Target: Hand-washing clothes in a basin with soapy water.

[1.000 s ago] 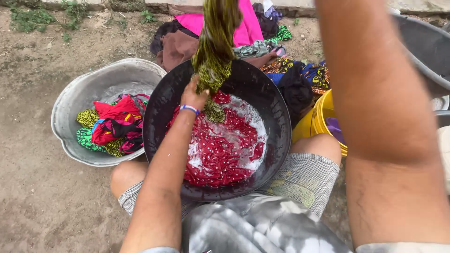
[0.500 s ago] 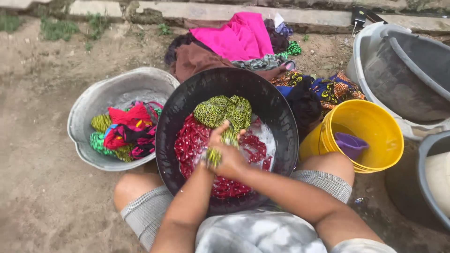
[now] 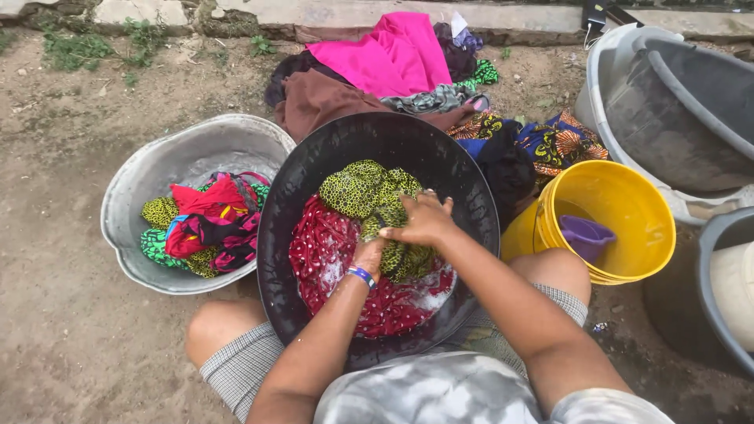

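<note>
A wide black basin (image 3: 463, 188) sits between my knees with soapy water in it. A red white-dotted cloth (image 3: 322, 251) soaks there, and an olive-green patterned cloth (image 3: 361, 188) lies on top of it. My left hand (image 3: 369, 257), with a blue wristband, grips the lower end of the green cloth. My right hand (image 3: 424, 220) closes over the same cloth just above the left hand.
A grey metal basin (image 3: 196, 145) at the left holds wrung coloured clothes (image 3: 206, 220). A pile of dry clothes (image 3: 385, 67) lies behind the black basin. At the right stand a yellow bucket (image 3: 628, 204) with a purple cup (image 3: 587, 237), and large grey tubs (image 3: 675, 102).
The green cloth, held high a second ago, has come down into the black basin. My right hand lowered and joined the left on it; both now press it together.
</note>
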